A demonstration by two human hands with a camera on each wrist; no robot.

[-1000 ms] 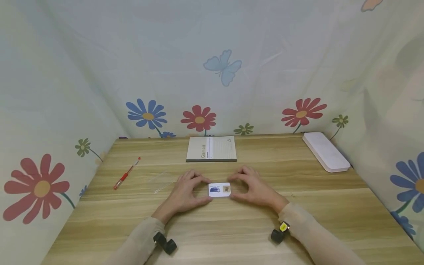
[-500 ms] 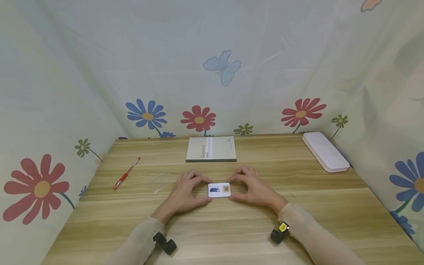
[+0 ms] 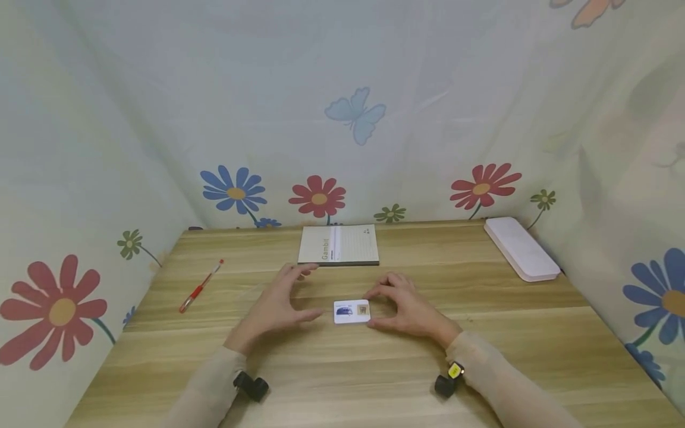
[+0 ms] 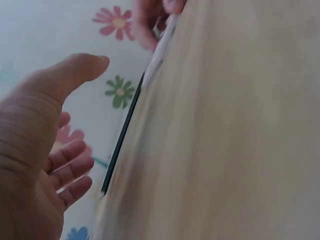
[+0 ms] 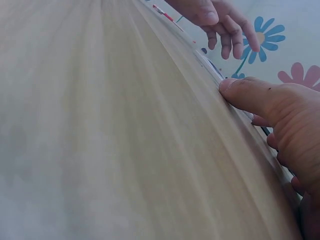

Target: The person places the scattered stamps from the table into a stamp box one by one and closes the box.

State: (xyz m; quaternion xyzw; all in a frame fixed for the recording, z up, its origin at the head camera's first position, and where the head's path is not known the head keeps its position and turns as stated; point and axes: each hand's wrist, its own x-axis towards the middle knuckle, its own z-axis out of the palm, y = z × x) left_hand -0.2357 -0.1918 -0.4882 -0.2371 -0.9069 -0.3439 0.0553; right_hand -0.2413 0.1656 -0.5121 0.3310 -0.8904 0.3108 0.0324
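A small white rectangular card (image 3: pixel 351 311) with a blue picture and a brown square lies on the wooden table, in the middle of the head view. My right hand (image 3: pixel 411 309) holds its right end, index finger at the far corner and thumb at the near corner. Left of the card and apart from it, my left hand (image 3: pixel 270 306) has thumb and fingers spread with nothing between them. The left wrist view shows the left thumb (image 4: pixel 75 72) well away from the fingers. In the right wrist view the right thumb (image 5: pixel 250 95) rests low, close to the tabletop.
Behind the hands lies a notepad (image 3: pixel 338 244) marked Gambit. A red pen (image 3: pixel 201 286) is on the left of the table (image 3: pixel 342 380), and a pale pink case (image 3: pixel 521 248) at the back right. Flowered cloth (image 3: pixel 417 137) stands around the table.
My left hand has let go of the card's left end and moved left, its fingers opening. The right hand stays at the card. The head view has tilted slightly.
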